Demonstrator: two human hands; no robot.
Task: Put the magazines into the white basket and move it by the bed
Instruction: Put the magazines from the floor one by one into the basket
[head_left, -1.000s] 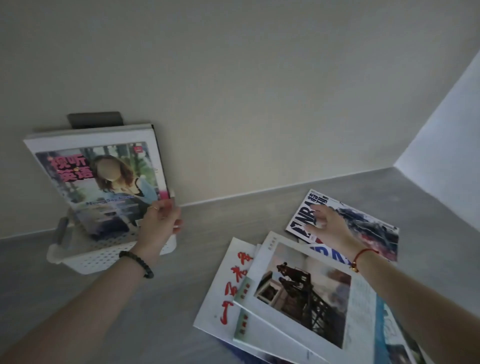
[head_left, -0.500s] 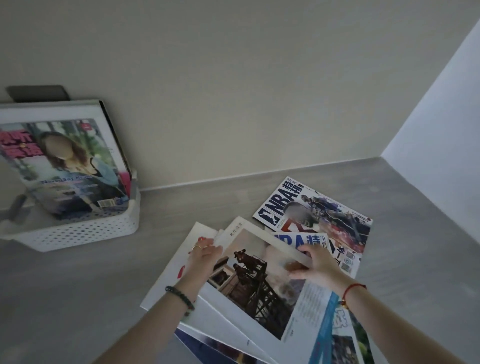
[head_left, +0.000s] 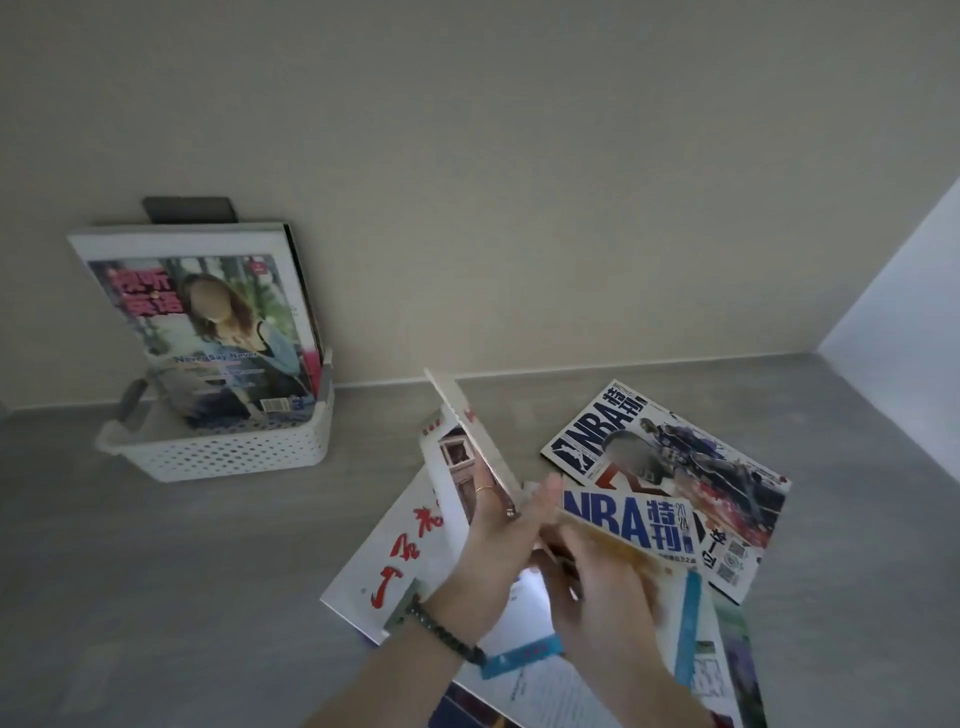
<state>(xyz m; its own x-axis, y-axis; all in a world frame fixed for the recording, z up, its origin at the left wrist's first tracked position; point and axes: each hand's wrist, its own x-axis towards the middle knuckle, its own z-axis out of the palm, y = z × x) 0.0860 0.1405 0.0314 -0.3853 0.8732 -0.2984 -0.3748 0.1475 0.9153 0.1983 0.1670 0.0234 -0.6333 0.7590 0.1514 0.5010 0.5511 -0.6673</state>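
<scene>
Left hand, ring on one finger and dark bead bracelet at the wrist, reaches in from the lower centre with fingers curled around the lower edge of a white-bordered magazine. That magazine is lifted and tilted nearly on edge, its top corner pointing toward the wall. Right hand sits just beside the left, fingers closed on the same lifted stack from the right; motion blur hides exactly which sheets it pinches.

Half a second ago both hands lay flat on this magazine's cover while it rested on the pile; now it is raised off the floor and the hands have drawn together.

Under and around the hands, the spread pile stays on the grey floor: a white magazine with red brush script to the left, an NBA special issue touching the right hand, a second NBA magazine behind it nearer the right wall, and more pages toward the bottom edge.

White perforated basket stands on the floor against the back wall, well apart to the left. It holds upright magazines, the front one an English-listening magazine leaning on the wall.
</scene>
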